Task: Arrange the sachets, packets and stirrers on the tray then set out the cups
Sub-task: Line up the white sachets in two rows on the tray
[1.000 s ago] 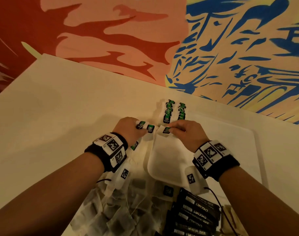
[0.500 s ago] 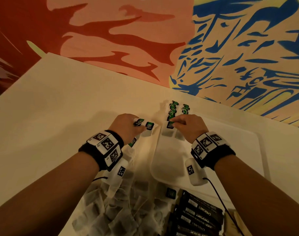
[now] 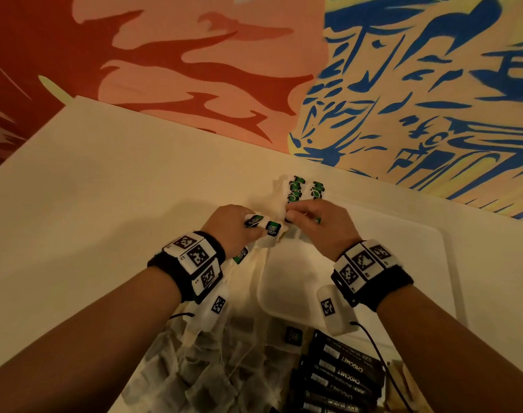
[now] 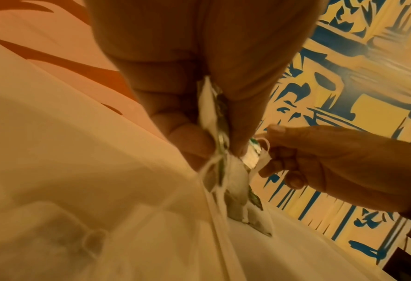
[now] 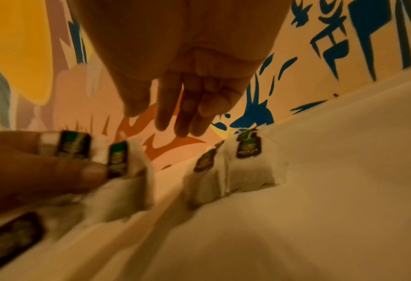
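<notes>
On the white tray (image 3: 403, 248), two rows of green-tagged tea bags (image 3: 296, 189) lie at the far left corner. My left hand (image 3: 248, 226) grips a bunch of tea bags (image 3: 272, 228) just left of the tray, thumb pressed on their tags (image 5: 117, 161). The same bunch (image 4: 214, 106) shows pinched between thumb and fingers in the left wrist view. My right hand (image 3: 293, 216) is over the near end of the rows. Its fingers (image 5: 175, 123) point down just above the standing tea bags (image 5: 247, 150), and nothing shows between thumb and fingers.
A loose heap of tea bags (image 3: 212, 368) lies near me, left of the tray. Black Chocmet sachets (image 3: 343, 374) are stacked at the tray's near edge. The white table (image 3: 105, 204) runs left and ends at a painted wall (image 3: 224, 70).
Both hands moved away from me toward the tray's far corner. The right hand brought its tea bag up to the rows, and its fingers no longer pinch it.
</notes>
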`<move>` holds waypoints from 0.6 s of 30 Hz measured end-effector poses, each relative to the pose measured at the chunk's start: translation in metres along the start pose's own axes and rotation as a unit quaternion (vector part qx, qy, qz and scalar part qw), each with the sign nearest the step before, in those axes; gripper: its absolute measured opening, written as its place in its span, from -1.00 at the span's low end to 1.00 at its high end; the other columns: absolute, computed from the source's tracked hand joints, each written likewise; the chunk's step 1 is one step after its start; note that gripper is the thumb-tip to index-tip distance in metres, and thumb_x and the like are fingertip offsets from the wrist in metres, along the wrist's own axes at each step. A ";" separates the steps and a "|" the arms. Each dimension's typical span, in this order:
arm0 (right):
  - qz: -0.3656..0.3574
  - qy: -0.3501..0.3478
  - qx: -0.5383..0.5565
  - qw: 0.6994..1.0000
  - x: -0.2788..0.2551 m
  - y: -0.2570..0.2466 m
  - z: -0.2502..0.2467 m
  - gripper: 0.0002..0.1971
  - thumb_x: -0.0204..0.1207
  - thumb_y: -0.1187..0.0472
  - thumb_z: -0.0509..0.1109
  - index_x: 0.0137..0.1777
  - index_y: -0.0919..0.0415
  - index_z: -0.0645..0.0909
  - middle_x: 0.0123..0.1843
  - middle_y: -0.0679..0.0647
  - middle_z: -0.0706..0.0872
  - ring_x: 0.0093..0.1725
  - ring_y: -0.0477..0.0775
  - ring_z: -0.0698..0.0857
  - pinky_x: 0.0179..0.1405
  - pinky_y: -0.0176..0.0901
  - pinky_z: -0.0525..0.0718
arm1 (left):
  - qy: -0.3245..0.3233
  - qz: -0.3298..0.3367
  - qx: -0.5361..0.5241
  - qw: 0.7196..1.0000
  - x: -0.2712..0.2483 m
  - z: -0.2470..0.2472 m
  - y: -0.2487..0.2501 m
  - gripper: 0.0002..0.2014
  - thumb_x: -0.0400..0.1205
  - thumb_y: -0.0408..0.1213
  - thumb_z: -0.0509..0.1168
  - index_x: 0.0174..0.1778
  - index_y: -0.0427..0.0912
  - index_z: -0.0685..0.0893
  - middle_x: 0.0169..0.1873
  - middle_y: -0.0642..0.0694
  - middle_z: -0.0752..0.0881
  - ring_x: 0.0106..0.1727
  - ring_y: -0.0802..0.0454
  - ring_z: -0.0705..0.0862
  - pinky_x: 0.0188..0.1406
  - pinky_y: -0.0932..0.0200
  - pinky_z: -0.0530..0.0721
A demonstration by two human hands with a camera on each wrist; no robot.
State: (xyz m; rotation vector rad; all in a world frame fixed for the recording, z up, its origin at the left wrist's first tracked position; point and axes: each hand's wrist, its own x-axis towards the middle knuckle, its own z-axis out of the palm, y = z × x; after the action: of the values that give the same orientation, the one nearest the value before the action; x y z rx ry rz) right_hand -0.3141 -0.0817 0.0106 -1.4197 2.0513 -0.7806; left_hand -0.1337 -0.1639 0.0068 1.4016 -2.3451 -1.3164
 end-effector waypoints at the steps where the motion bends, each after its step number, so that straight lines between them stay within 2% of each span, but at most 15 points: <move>1: -0.004 -0.024 0.011 1.000 -0.005 -0.003 0.001 -0.74 0.50 0.00 0.45 0.17 -0.06 0.72 -0.02 -0.21 0.68 -0.07 -0.29 0.63 -0.03 -0.49 0.51 | -0.003 0.009 0.005 1.000 -0.001 0.002 0.002 -0.85 0.57 -0.14 0.41 -0.30 -0.01 0.64 -0.44 0.06 0.61 -0.43 0.18 0.54 -0.52 0.42 0.42; 3: -0.020 -0.058 0.002 0.998 -0.014 -0.007 0.002 -0.75 0.49 0.11 0.48 0.17 0.01 0.74 -0.03 -0.15 0.73 -0.05 -0.21 0.66 0.04 -0.38 0.57 | -0.011 0.026 0.009 1.000 -0.002 0.007 0.006 -0.77 0.56 -0.14 0.41 -0.40 0.06 0.57 -0.49 0.09 0.56 -0.47 0.21 0.49 -0.55 0.45 0.41; 4: -0.029 -0.059 -0.006 0.998 -0.017 -0.007 0.002 -0.77 0.51 0.15 0.46 0.15 0.03 0.76 -0.02 -0.11 0.76 -0.05 -0.19 0.66 0.05 -0.37 0.58 | -0.012 0.031 0.003 0.999 -0.003 0.009 0.008 -0.78 0.56 -0.13 0.42 -0.38 0.08 0.58 -0.48 0.10 0.57 -0.47 0.21 0.50 -0.54 0.47 0.41; 7: -0.027 -0.041 -0.005 0.999 -0.026 0.000 -0.004 -0.81 0.53 0.19 0.44 0.11 0.02 0.78 0.03 -0.09 0.79 -0.06 -0.24 0.66 -0.01 -0.56 0.52 | -0.011 0.029 -0.021 0.999 -0.004 0.013 0.009 -0.87 0.56 -0.10 0.42 -0.22 -0.04 0.68 -0.38 0.06 0.66 -0.41 0.22 0.55 -0.53 0.47 0.42; 9: -0.015 -0.068 -0.030 0.997 -0.030 0.006 -0.009 -0.80 0.55 0.18 0.41 0.11 -0.02 0.77 0.02 -0.10 0.78 -0.03 -0.17 0.68 0.05 -0.42 0.56 | -0.012 0.023 -0.024 0.999 -0.005 0.013 0.007 -0.80 0.56 -0.06 0.41 -0.16 -0.13 0.72 -0.40 0.04 0.66 -0.43 0.21 0.56 -0.55 0.46 0.39; 11: -0.005 -0.099 -0.064 0.993 -0.034 0.011 -0.014 -0.80 0.58 0.17 0.38 0.13 -0.02 0.76 0.05 -0.09 0.77 0.02 -0.09 0.69 0.13 -0.24 0.58 | -0.012 0.014 -0.031 0.999 -0.006 0.012 0.005 -0.78 0.58 -0.03 0.39 -0.27 -0.10 0.68 -0.47 0.05 0.62 -0.47 0.20 0.55 -0.55 0.42 0.40; 13: 0.015 -0.102 -0.076 0.992 -0.032 0.016 -0.019 -0.79 0.59 0.17 0.36 0.14 0.01 0.76 0.08 -0.07 0.77 0.07 -0.05 0.68 0.16 -0.22 0.56 | -0.009 0.005 -0.042 0.999 -0.006 0.012 0.004 -0.69 0.59 -0.04 0.38 -0.43 -0.07 0.56 -0.51 0.03 0.59 -0.48 0.17 0.54 -0.52 0.37 0.43; 15: 0.037 -0.090 -0.091 0.991 -0.024 0.022 -0.022 -0.80 0.59 0.16 0.36 0.14 0.00 0.76 0.05 -0.07 0.76 0.02 -0.09 0.65 0.08 -0.29 0.50 | -0.011 0.001 -0.044 0.999 -0.006 0.012 0.004 -0.64 0.60 -0.04 0.37 -0.48 -0.07 0.50 -0.52 0.01 0.56 -0.48 0.13 0.52 -0.47 0.31 0.46; 18: 0.078 -0.062 -0.096 0.990 -0.011 0.032 -0.024 -0.83 0.57 0.12 0.39 0.11 -0.02 0.75 0.00 -0.07 0.77 -0.08 -0.15 0.61 -0.02 -0.31 0.47 | -0.027 -0.002 -0.036 0.999 -0.007 0.011 0.005 -0.69 0.59 -0.01 0.37 -0.39 -0.11 0.59 -0.47 -0.02 0.60 -0.42 0.06 0.57 -0.32 0.16 0.55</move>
State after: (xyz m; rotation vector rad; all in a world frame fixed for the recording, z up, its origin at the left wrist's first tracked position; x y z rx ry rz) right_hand -0.3482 -0.0584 0.0059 -1.3511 2.1538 -0.4299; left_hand -0.1389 -0.1507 0.0058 1.3674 -2.3036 -1.4435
